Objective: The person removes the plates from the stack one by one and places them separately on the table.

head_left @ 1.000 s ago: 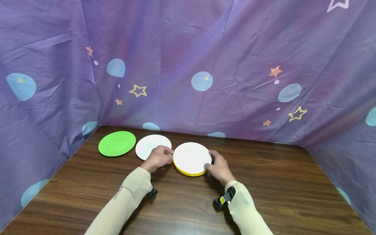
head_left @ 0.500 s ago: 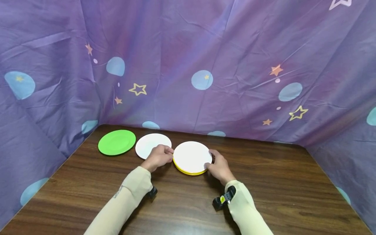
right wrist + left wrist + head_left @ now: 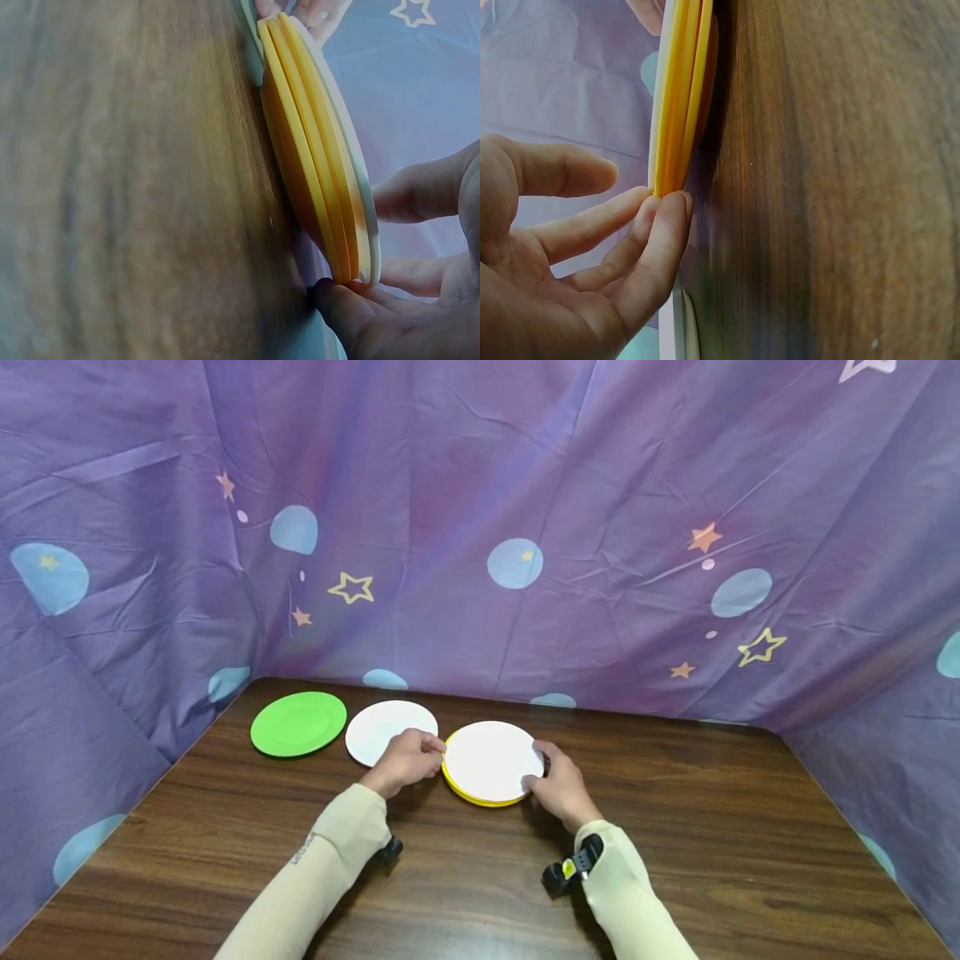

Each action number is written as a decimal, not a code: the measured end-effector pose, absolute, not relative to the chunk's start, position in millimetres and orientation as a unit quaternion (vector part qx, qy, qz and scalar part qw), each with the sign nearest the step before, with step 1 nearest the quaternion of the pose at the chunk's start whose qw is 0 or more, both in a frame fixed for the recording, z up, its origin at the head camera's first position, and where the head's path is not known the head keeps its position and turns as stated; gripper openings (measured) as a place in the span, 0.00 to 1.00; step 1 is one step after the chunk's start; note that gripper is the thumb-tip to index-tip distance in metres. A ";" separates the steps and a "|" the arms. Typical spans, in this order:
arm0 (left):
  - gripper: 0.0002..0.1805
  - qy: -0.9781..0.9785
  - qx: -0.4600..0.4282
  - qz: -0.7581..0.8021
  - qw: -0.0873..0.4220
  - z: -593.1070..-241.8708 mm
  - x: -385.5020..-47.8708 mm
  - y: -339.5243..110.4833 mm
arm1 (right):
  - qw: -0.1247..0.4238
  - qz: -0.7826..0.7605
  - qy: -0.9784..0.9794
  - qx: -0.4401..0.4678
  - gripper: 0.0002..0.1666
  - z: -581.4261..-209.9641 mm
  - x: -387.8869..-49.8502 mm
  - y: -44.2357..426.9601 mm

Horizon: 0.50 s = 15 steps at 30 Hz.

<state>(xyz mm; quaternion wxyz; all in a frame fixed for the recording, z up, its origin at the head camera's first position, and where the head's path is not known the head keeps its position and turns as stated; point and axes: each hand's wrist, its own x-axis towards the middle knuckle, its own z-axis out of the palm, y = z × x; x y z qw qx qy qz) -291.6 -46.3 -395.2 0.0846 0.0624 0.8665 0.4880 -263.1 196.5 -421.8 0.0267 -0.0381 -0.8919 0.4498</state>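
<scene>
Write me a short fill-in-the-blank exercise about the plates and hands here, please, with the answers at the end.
1. The leftmost plate on the table is ____.
2. The top plate of the stack is ____.
3. The rims just beneath it are ____.
4. The left hand is at the stack's left edge, and the right hand is at its ____ edge.

Missing words: green; white; yellow; right.

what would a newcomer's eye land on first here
Probably the bright green plate, lying at the far left of the dark wooden table. Close behind comes the plate stack, white over yellow, near the middle with the left hand and right hand at its opposite sides. The star-printed purple cloth hanging behind the table is striking too.
</scene>
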 end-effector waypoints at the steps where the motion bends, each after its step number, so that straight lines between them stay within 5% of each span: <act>1: 0.19 0.867 0.063 0.487 0.086 -395.4 -291.8 -46.2 | 0.026 0.451 -0.891 -0.039 0.44 -421.7 -263.1 196.7; 15: 0.18 0.883 0.089 0.455 0.074 -394.8 -292.9 -46.4 | 0.022 0.485 -0.873 -0.044 0.39 -421.9 -262.4 197.3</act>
